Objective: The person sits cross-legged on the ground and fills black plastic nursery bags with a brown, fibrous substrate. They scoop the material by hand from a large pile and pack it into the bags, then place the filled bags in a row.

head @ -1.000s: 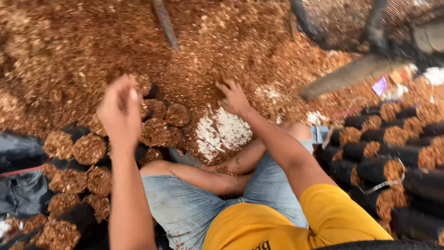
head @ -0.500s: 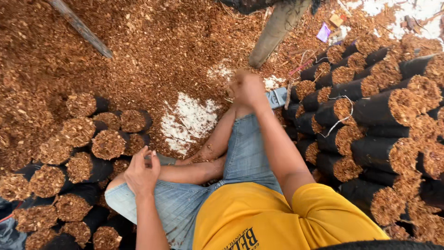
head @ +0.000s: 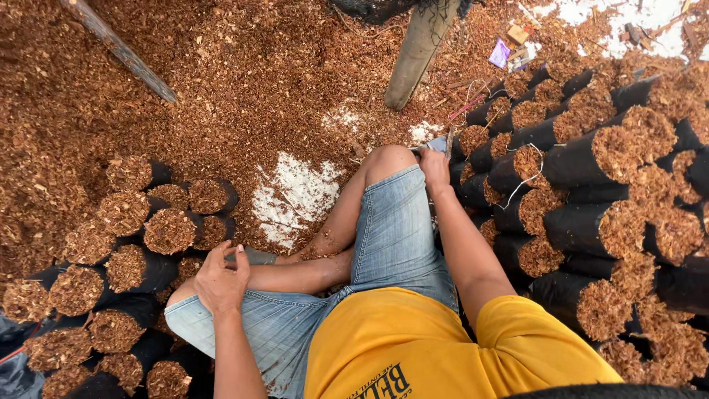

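I sit on the ground with my legs folded, in denim shorts and a yellow shirt. My left hand [head: 221,281] rests flat on my left knee, fingers apart, holding nothing. My right hand [head: 434,167] reaches past my raised right knee to the edge of the stacked black bags [head: 563,159] on the right. Its fingers curl down next to a small pale blue scrap [head: 437,143], and I cannot tell whether they grip anything. The bags are packed with brown wood shavings.
More filled black bags [head: 170,230] lie in rows on my left. A big heap of loose brown shavings [head: 244,81] spreads ahead, with a bare white patch of floor [head: 292,193]. A wooden post [head: 417,52] and a slanted stick [head: 118,48] stand beyond it.
My left hand came down from in front of me onto my left knee. My right hand left the shavings heap and moved right to the bags beside my right knee. The view swung right.
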